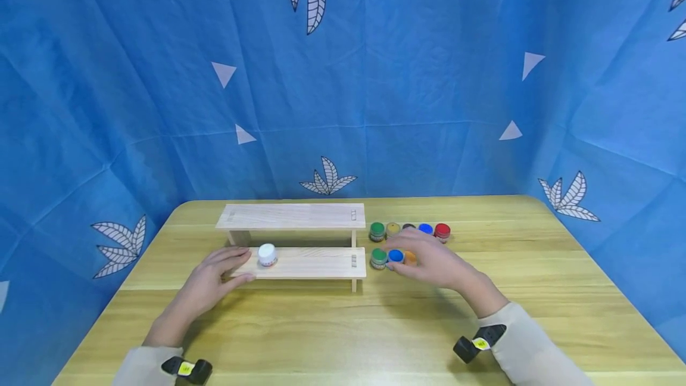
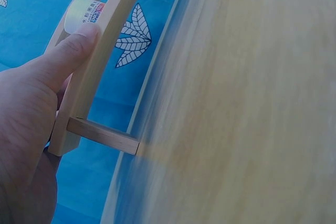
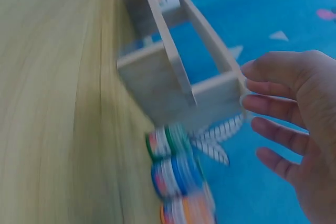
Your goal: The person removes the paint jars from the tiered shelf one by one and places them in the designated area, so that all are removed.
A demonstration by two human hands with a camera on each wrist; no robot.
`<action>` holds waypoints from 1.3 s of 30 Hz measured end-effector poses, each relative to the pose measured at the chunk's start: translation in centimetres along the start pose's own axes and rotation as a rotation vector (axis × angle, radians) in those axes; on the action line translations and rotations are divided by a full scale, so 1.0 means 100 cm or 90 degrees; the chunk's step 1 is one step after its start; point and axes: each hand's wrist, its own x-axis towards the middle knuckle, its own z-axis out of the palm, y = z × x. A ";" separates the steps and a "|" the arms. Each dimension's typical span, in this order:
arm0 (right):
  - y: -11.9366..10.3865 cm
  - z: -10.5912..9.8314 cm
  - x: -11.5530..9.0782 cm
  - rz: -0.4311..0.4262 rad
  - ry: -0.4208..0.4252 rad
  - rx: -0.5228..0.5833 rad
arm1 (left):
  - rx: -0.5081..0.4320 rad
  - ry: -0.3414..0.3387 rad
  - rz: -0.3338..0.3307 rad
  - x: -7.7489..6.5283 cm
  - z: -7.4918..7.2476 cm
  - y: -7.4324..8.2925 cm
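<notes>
A two-tier wooden shelf stands on the table. A white-lidded paint jar sits on its lower board, towards the left end. My left hand grips that end of the lower board, with the thumb along the front edge, near the jar. My right hand hovers over the paint jars right of the shelf, fingers loosely bent and apart, holding nothing. Just by its fingers are a green jar, a blue jar and a partly covered orange jar.
Behind the front jars stands a second row: a green jar, a yellow jar, a mostly hidden dark one, a blue jar and a red jar. A blue patterned cloth hangs around the wooden table.
</notes>
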 end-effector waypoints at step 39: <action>-0.090 0.080 0.134 -0.048 -0.048 -0.058 | 0.004 0.010 0.016 0.000 0.001 0.001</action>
